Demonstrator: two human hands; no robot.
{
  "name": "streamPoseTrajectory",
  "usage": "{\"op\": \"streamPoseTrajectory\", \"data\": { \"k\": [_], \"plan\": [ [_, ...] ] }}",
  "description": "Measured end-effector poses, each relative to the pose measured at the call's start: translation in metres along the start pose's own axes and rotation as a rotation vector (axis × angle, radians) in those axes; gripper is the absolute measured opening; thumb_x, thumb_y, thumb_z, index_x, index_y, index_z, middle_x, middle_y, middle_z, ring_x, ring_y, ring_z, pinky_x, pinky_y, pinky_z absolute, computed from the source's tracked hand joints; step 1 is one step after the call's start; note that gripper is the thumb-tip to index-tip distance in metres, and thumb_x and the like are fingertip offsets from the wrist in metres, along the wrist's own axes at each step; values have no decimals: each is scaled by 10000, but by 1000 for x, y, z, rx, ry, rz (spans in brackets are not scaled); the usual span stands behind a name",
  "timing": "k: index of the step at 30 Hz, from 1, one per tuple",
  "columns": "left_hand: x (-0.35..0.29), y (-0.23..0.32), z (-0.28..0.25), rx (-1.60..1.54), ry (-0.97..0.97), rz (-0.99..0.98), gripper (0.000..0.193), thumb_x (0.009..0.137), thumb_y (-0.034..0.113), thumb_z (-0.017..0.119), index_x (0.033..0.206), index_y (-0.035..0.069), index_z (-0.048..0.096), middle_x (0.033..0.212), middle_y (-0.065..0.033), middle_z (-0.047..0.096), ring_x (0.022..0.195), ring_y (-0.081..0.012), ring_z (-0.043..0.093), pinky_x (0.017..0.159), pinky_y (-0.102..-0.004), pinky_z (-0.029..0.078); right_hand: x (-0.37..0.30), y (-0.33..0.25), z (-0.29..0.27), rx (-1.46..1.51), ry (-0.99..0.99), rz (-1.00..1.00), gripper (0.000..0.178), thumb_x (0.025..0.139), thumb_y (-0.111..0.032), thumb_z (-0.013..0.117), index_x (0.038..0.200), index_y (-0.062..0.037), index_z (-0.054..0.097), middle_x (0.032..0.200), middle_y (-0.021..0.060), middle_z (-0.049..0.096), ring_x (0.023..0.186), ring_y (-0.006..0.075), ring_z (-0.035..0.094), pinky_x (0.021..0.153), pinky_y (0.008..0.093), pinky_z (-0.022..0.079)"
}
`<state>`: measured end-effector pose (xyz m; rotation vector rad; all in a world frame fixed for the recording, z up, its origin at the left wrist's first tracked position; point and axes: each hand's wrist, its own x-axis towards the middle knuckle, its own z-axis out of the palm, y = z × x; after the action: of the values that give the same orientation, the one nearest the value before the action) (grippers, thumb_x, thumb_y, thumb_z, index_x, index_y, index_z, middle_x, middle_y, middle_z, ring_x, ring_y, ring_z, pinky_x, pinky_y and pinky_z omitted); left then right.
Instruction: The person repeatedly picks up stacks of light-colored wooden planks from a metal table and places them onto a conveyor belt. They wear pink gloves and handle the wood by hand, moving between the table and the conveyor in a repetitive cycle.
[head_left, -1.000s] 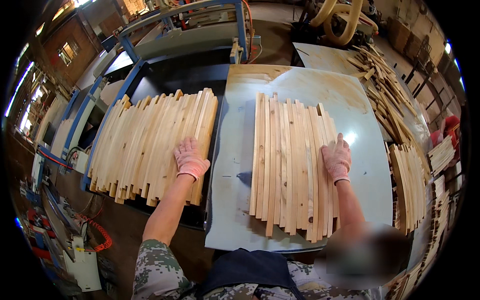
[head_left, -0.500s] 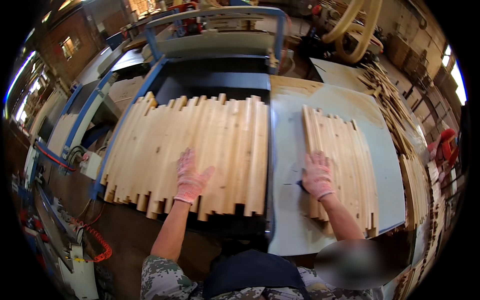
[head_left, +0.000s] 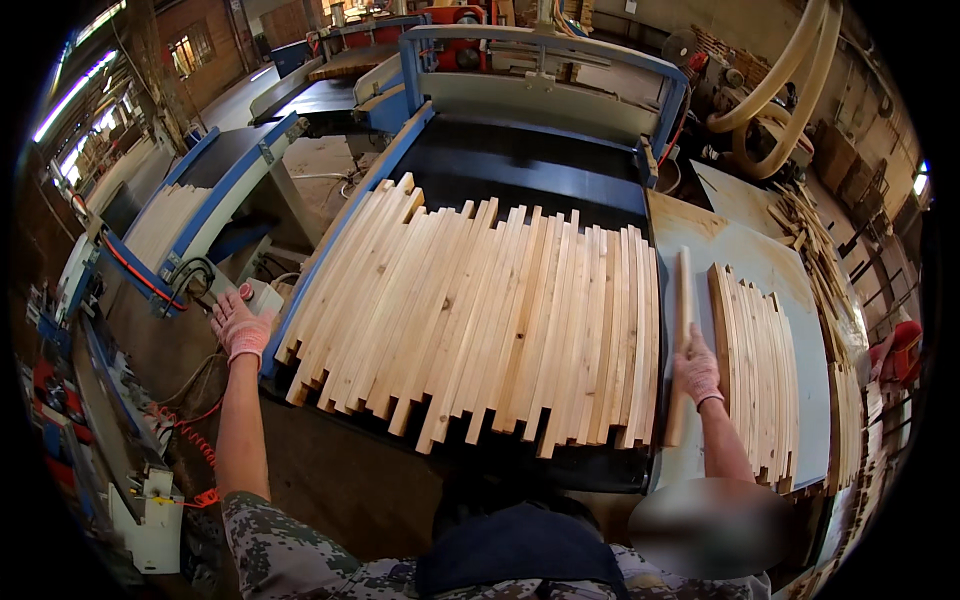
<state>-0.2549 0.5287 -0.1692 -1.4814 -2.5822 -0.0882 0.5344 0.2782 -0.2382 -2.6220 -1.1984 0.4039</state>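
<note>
Landmark: black conveyor belt (head_left: 520, 175). A wide bed of wooden slats (head_left: 470, 310) lay on it, ends uneven. Left hand (head_left: 240, 325) was left of the belt at a control box (head_left: 266, 297), fingers loosely spread beside a red button (head_left: 246, 290); no object seen in its grasp, contact with the button unclear. Right hand (head_left: 697, 368), just right of the belt, was closed on a single slat (head_left: 684, 300) held along the belt's right edge; fingertips hidden. Farther right of the belt, a smaller slat stack (head_left: 755, 380) lay on a grey table (head_left: 735, 240).

Risks, judged: a stray press, if the button governed the belt, could jolt it with the right hand close by. The one-handed slat could swing and knock the bed's edge askew; jutting ends could then snag at the blue-and-grey frame (head_left: 540, 100) across the belt's far end.
</note>
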Motion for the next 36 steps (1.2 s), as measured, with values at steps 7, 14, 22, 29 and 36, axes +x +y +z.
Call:
{"op": "streamPoseTrajectory", "data": {
  "k": [7,14,22,29,36],
  "plan": [
    [16,-29,44,-82,212,256,822,812,381,833,1509,108,493,1586,-130,530,1451,-377,468,1214,-540,347,19,-5,58,485,217,-72,656,1022,-365,664,1582,-56,519,1320,202,751,1224,319,712,1052,379,523],
    [14,-66,33,-647,81,304,883,994,384,732,1690,41,311,1709,-245,372,1576,-375,375,1300,-495,285,-2,-21,70,739,202,-13,687,1027,-391,680,1583,-24,515,1346,199,743,1247,290,706,1079,364,508],
    [-233,60,-37,-1524,-1326,897,644,1011,325,711,1477,-101,582,1423,-231,684,1328,-335,668,1184,-470,493,0,3,77,1058,150,-116,640,1060,-270,711,1586,26,496,1362,144,722,1254,196,659,1096,308,486],
    [-378,124,40,-1008,-1948,664,634,1021,255,748,1517,-89,552,1515,-204,623,1408,-285,586,1213,-389,429,-47,21,95,1258,109,-121,641,1042,-142,733,1606,19,477,1312,105,709,1216,164,643,1092,293,489],
    [-466,145,82,-785,-1985,651,676,1017,270,764,1565,-42,521,1548,-188,608,1426,-257,580,1198,-356,439,-176,42,85,1228,108,-29,597,1038,-106,716,1595,-28,515,1347,109,717,1263,156,628,1130,321,482]
  ]
}}
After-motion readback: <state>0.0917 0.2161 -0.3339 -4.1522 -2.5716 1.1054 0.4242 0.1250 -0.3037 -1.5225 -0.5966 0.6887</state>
